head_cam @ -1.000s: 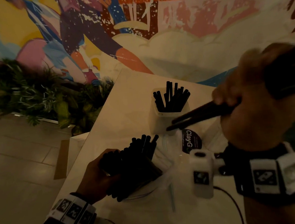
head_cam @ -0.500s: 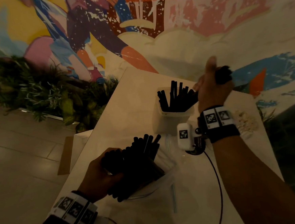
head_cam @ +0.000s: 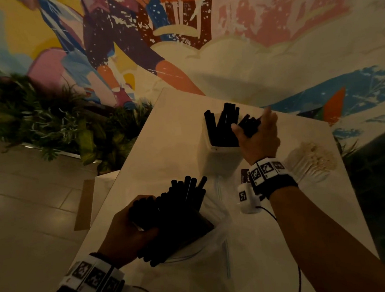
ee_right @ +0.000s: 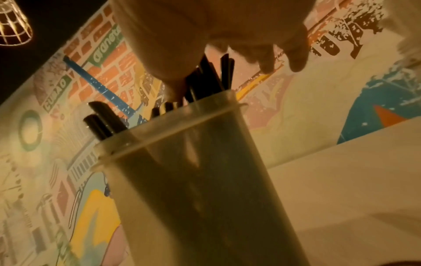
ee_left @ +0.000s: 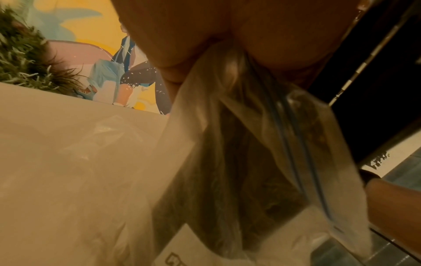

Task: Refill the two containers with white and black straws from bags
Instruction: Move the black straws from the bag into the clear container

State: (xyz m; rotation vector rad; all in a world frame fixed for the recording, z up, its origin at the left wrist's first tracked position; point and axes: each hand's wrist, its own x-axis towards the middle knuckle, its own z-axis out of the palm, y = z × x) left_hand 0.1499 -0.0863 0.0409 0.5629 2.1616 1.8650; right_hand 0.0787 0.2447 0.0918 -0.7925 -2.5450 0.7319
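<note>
On the white table (head_cam: 163,136) stands a translucent container (head_cam: 212,160) with black straws (head_cam: 222,125) upright in it. My right hand (head_cam: 255,136) is at its right rim and grips a bunch of black straws whose lower ends are inside. From below, the right wrist view shows the container (ee_right: 205,180), the straws (ee_right: 205,72) and that hand (ee_right: 205,27) above them. My left hand (head_cam: 133,224) grips a clear zip bag (head_cam: 208,243) near the front, with many black straws (head_cam: 182,206) sticking out. In the left wrist view the fingers (ee_left: 182,45) pinch the bag's plastic (ee_left: 239,144).
A clear bag of white straws (head_cam: 312,161) lies on the table to the right of my right wrist. A dark labelled item (head_cam: 244,176) is half hidden behind the wrist. Plants (head_cam: 35,126) and a tiled floor with a cardboard piece (head_cam: 83,205) lie left of the table, beneath a mural wall.
My right hand has carried its bunch of black straws from close to the camera out to the container and lowered it into the opening. The left hand and bag have stayed put.
</note>
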